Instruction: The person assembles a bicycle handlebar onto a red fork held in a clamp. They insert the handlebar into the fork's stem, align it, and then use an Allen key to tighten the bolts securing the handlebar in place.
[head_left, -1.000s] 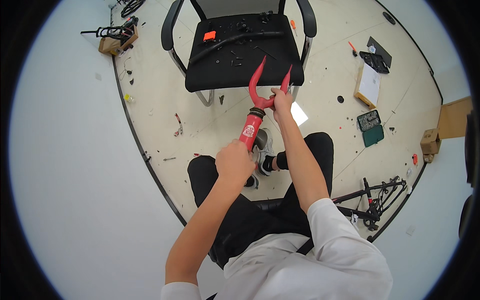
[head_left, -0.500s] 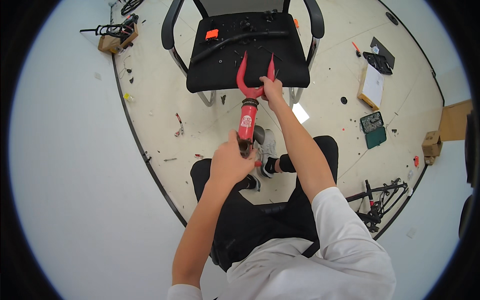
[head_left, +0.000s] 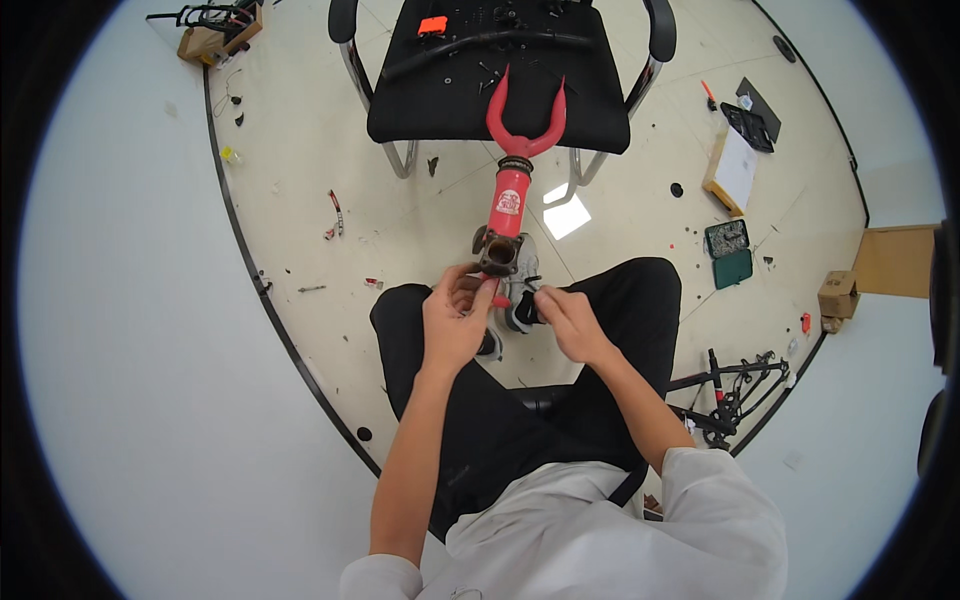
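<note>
A red bicycle fork point(head_left: 540, 147) has its prongs over the chair seat. Its steerer runs into a red head tube point(head_left: 508, 200) with a round white badge. At the near end sits a dark stem clamp point(head_left: 500, 253), its round opening toward me. My left hand point(head_left: 458, 318) is closed just below the clamp, with fingers around a red tube part point(head_left: 498, 299). Close on its right, my right hand point(head_left: 572, 322) pinches a thin dark hex key point(head_left: 530, 282) reaching toward the clamp. Exactly where the key's tip sits is too small to tell.
On the black chair point(head_left: 430, 105) lie a dark handlebar point(head_left: 480, 48), an orange piece point(head_left: 432, 25) and small bolts. To the right are a green case point(head_left: 731, 268), a white-topped board point(head_left: 732, 170) and a black bike frame point(head_left: 715, 385). Small parts lie scattered on the floor.
My right hand has let go of the fork crown and come back beside the clamp, now with a hex key. My left hand has slid below the clamp, whose opening now faces me more.
</note>
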